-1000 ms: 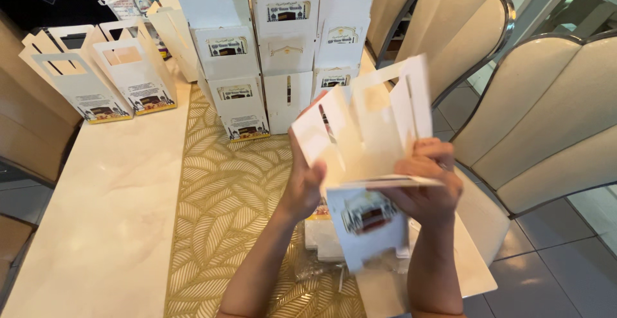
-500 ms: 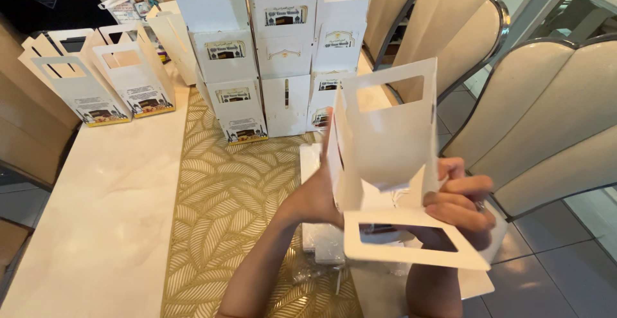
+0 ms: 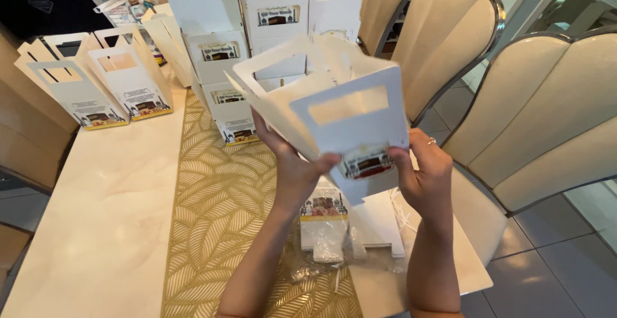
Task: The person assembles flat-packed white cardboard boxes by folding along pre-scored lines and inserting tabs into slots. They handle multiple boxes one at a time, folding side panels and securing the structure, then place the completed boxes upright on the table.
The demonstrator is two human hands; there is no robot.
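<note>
Evidently light, thin and easily creased, the white card box (image 3: pixel 334 109) sits pinched at its lower corners between left hand (image 3: pixel 297 171) and right hand (image 3: pixel 421 178), handle cutouts above the grip.

Left of the gold runner (image 3: pixel 218 215) I have bare marble table (image 3: pixel 109 221) to pass over. At the runner's far end, stacked white boxes (image 3: pixel 225 67) block me; cream chairs (image 3: pixel 546 125) crowd its right.

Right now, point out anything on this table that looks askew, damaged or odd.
Nothing looks damaged or spilled. The box held up by the left hand and right hand is tilted and only part-formed, flaps splayed. Crumpled clear wrap lies loose around the flat stack at the table's near edge.
</note>
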